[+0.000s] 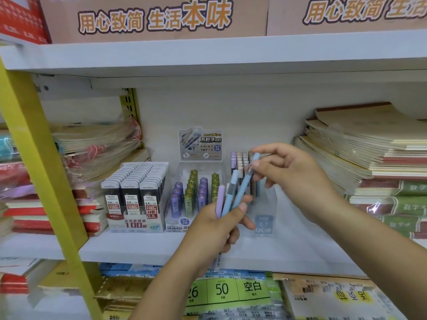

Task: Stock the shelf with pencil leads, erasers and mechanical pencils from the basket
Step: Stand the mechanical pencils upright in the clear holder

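The left hand (219, 227) grips a small bunch of mechanical pencils (230, 195), one lilac and two pale blue, caps pointing up in front of the white shelf (138, 248). The right hand (291, 174) pinches the cap end of the rightmost blue pencil (244, 187), which tilts to the right. Behind them a clear display box (265, 211) holds upright pencils. To its left stand a display of lead tubes (196, 192) and a box of black lead cases (136, 195). Stacked notebooks (369, 153) flank both sides.
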